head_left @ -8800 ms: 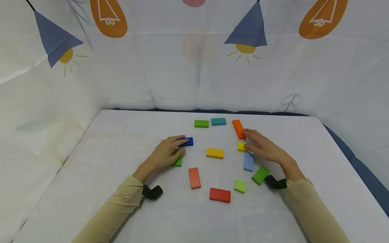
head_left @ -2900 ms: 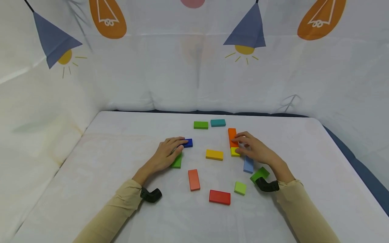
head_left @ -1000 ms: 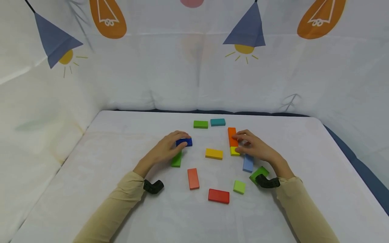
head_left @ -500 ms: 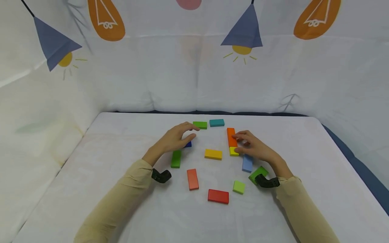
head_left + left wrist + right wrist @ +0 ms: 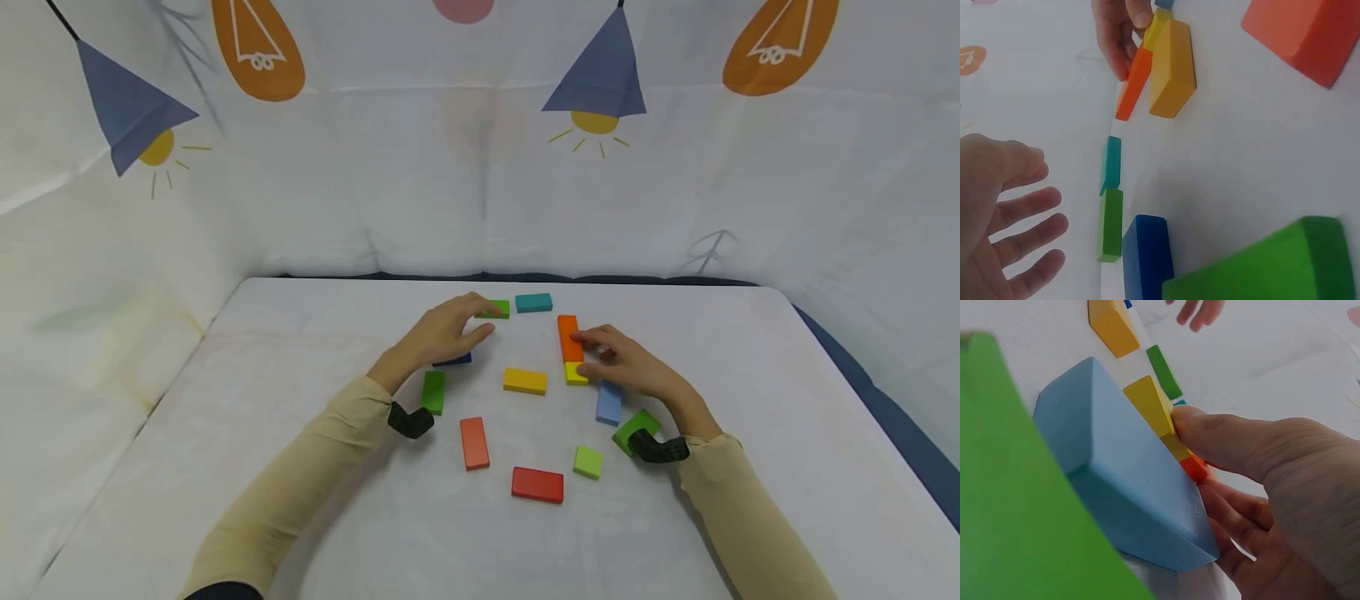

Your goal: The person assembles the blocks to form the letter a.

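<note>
In the head view my left hand (image 5: 453,327) hovers over the back of the table, thumb and fingers apart, holding nothing. Its fingertips overlap a green block (image 5: 497,309) there, and a dark blue block (image 5: 454,360) lies partly hidden under the hand. The left wrist view shows those fingers (image 5: 1035,203) spread and bare. My right hand (image 5: 630,360) rests beside an orange block (image 5: 569,337) and a small yellow block (image 5: 574,374), set end to end. In the right wrist view the thumb (image 5: 1210,434) touches the yellow block, and the fingers lie along the orange block's side.
A teal block (image 5: 534,302) lies at the back; an amber block (image 5: 525,382) lies mid-table. Around them are green (image 5: 433,392), salmon (image 5: 474,443), red (image 5: 537,485), lime (image 5: 588,462), light blue (image 5: 609,402) and another green block (image 5: 636,431), the last partly under the right wrist camera (image 5: 660,447).
Earlier the right hand slid the orange and yellow blocks left, into one line. My left hand has left the dark blue block and moved back and right, to the green block at the rear.
</note>
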The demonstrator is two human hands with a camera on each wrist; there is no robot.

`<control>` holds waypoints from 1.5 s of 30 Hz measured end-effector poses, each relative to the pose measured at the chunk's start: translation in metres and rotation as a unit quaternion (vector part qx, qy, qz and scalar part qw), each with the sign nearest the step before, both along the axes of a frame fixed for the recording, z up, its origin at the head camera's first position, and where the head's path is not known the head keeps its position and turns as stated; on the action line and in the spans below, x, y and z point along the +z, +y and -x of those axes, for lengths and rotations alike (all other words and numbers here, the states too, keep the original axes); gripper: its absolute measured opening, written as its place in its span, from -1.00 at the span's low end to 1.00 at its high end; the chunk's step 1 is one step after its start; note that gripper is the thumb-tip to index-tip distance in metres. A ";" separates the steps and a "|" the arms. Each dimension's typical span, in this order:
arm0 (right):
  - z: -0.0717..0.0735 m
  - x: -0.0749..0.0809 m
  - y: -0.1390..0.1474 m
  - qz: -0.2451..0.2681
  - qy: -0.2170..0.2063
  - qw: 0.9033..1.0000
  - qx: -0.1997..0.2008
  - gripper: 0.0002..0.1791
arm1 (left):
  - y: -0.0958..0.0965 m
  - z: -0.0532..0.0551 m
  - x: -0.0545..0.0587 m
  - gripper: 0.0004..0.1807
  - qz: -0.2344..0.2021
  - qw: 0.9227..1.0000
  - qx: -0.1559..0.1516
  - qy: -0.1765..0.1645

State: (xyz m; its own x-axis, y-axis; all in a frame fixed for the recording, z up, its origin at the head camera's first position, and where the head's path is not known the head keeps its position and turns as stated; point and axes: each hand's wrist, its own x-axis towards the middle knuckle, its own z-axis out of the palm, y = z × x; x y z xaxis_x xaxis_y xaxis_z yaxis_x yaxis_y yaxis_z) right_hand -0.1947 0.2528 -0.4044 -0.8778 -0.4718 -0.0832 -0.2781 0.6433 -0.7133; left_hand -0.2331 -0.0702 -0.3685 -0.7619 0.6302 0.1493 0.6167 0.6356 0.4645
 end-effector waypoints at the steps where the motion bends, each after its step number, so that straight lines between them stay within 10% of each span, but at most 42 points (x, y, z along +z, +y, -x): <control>1: 0.000 0.000 0.000 0.001 0.000 1.000 0.000 -0.36 | 0.002 0.001 0.001 -0.64 0.002 1.000 -0.001 0.004; 45: 0.005 -0.002 0.003 0.013 -0.020 1.000 -0.005 -0.35 | 0.043 0.046 -0.015 -0.61 0.073 0.997 0.004 0.008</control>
State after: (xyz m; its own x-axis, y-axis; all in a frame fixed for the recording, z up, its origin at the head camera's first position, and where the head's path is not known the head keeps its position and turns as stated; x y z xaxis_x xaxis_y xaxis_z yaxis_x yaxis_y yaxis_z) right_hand -0.1997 0.2562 -0.4065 -0.8787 -0.4654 -0.1068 -0.2422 0.6272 -0.7403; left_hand -0.2787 -0.0272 -0.3837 -0.7648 0.6405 0.0691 0.6186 0.7002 0.3565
